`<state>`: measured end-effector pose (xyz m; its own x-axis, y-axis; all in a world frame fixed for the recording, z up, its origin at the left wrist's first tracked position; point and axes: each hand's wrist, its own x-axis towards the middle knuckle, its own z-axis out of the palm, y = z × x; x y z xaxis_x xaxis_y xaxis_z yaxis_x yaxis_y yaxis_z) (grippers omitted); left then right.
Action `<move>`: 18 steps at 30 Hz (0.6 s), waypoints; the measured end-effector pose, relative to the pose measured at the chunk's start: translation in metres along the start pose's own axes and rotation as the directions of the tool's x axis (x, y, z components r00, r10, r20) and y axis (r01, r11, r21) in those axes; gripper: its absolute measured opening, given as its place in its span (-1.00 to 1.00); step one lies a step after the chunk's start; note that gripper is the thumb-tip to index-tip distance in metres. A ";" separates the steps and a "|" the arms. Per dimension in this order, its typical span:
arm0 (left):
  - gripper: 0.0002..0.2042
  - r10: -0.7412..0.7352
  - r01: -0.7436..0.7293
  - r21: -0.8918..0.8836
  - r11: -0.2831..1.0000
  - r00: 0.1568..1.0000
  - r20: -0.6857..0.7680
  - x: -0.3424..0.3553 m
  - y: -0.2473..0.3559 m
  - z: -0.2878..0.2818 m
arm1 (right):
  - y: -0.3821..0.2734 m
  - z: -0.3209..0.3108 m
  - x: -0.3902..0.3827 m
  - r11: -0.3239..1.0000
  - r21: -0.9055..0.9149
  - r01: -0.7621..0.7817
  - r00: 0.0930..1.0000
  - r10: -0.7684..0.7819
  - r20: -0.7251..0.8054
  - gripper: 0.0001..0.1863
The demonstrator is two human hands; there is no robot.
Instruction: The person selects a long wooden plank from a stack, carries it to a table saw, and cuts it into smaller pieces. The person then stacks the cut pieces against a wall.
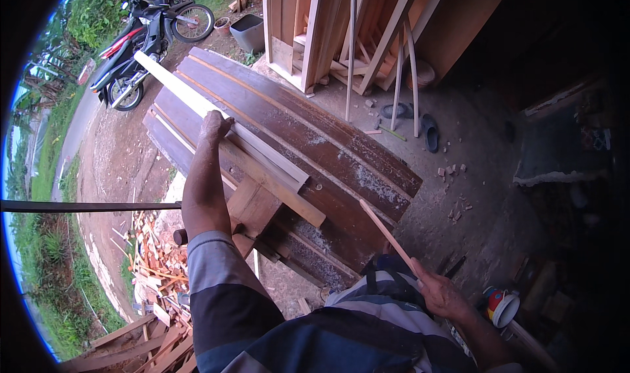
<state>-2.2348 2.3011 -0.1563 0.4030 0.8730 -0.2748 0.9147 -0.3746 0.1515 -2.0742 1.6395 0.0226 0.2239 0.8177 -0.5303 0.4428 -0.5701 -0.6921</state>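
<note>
My left hand (pixel 215 125) is closed over a long pale wooden plank (pixel 174 84) lying lengthwise on the worktable (pixel 275 104). The plank's far half is bright white in the daylight. A wooden block (pixel 282 192) and a boxy wooden piece (pixel 254 206) sit beside its near end. My right hand (pixel 438 293) grips the lower end of a thin wooden strip (pixel 387 235), held out at a slant in front of my body. The strip's upper tip is over the table's right edge. Pale shavings are scattered on the brown tabletop.
Tall boards (pixel 328 32) and slender poles lean upright beyond the table. Dark sandals (pixel 430 133) and small offcuts lie on the concrete floor. A scrap-wood pile (pixel 157 268) is at lower left, a white container (pixel 504 307) at lower right. Motorcycles (pixel 141 51) stand outside at far left.
</note>
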 end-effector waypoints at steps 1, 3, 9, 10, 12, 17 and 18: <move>-0.48 -0.023 0.022 -0.016 1.000 1.000 -0.009 0.001 0.000 -0.001 | 0.000 -0.002 -0.003 1.000 0.016 -0.001 1.000 0.001 -0.007 -0.34; -0.48 -0.026 0.026 -0.029 0.999 1.000 -0.002 0.005 0.000 -0.003 | 0.000 -0.006 -0.008 0.999 0.040 -0.019 0.999 0.021 -0.038 -0.33; -0.46 -0.051 0.051 -0.046 0.998 0.999 -0.004 0.030 -0.021 0.002 | -0.006 -0.013 -0.011 0.948 0.122 -0.293 0.951 0.302 -0.062 -0.41; -0.46 -0.034 0.033 -0.048 0.998 0.999 -0.015 0.035 -0.025 0.004 | -0.007 -0.013 -0.011 0.944 0.109 -0.311 0.945 0.319 -0.071 -0.40; -0.45 -0.013 0.012 -0.046 0.999 1.000 -0.024 0.044 -0.031 0.004 | -0.007 -0.013 -0.009 0.941 0.103 -0.323 0.937 0.333 -0.101 -0.40; -0.44 -0.069 0.069 -0.048 0.996 0.998 -0.012 0.061 -0.032 -0.004 | 0.003 -0.011 -0.008 0.904 0.119 -0.411 0.893 0.425 -0.146 -0.38; -0.44 -0.091 0.091 -0.062 0.994 0.996 -0.004 0.064 -0.033 -0.006 | 0.007 -0.010 -0.009 0.909 0.102 -0.403 0.892 0.416 -0.180 -0.38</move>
<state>-2.2395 2.3710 -0.1731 0.3176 0.9047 -0.2839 0.9440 -0.2735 0.1847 -2.0646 1.6296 0.0274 0.5396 0.5065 -0.6725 0.2241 -0.8564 -0.4651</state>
